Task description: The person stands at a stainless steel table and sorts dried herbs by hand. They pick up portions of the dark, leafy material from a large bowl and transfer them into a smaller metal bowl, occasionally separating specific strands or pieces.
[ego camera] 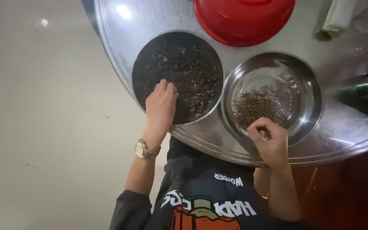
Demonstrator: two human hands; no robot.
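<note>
**Head view: each hand at its own bowl, dark leaves left, pale stems right**

Head camera looks down on a large round steel tray carrying two round bowls side by side, their rims almost touching. The left hand, a wristwatch on its wrist, reaches into the near part of the dark bowl. Its fingertips are bunched together and pressed down into the loose dark leaves. Whether any leaf is caught between them cannot be told.

The right hand hovers over the near rim of the shiny steel bowl. Its fingers are curled inward with the thumb against them, clenched as if pinching something small, but nothing held can be made out. The small heap of pale stems lies just beyond this hand, away from the body and slightly towards the dark bowl. The stems are thin and lie jumbled, with no single direction.

The right hand is plainly nearer to the stems and the left hand to the leaves; the two hands are well apart. A red dome-shaped lid sits on the far side of the tray, beyond both bowls.
</note>
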